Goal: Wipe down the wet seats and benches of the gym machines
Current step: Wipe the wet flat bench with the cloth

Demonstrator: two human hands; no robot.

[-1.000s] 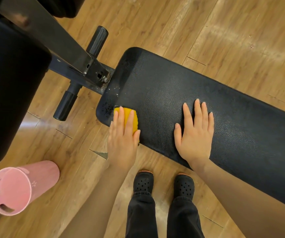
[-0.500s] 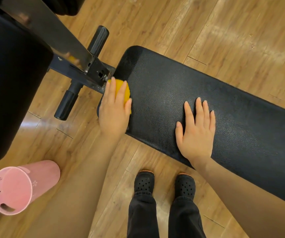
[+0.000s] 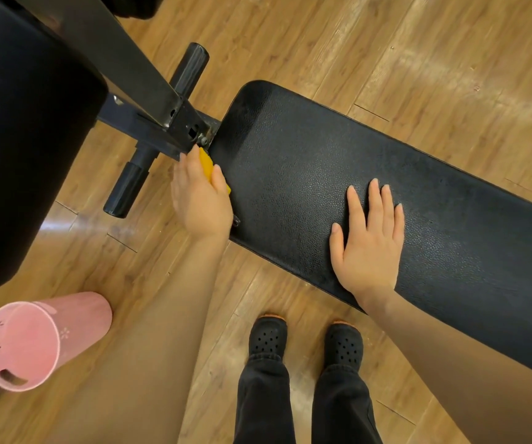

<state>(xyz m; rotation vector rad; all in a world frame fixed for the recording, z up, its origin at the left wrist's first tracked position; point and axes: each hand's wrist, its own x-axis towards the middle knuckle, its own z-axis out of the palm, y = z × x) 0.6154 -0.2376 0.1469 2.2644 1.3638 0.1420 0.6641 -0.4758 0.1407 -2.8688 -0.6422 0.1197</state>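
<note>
A long black padded bench (image 3: 290, 161) runs from the middle of the view to the right edge. My left hand (image 3: 199, 197) holds a yellow sponge (image 3: 207, 166) against the bench's left end edge, close to the metal frame joint (image 3: 191, 129); most of the sponge is hidden under my fingers. My right hand (image 3: 368, 241) lies flat on the bench top near its front edge, fingers straight and spread.
A black steel frame (image 3: 123, 59) with two foam rollers (image 3: 127, 187) stands left of the bench. A big black pad (image 3: 24, 139) fills the left side. A pink bucket (image 3: 34, 341) lies on the wooden floor at lower left. My black shoes (image 3: 268, 338) stand below the bench.
My left hand has slid the sponge off the bench top and turned it onto the bench's left end edge, next to the frame joint. The right hand has stayed flat in place.
</note>
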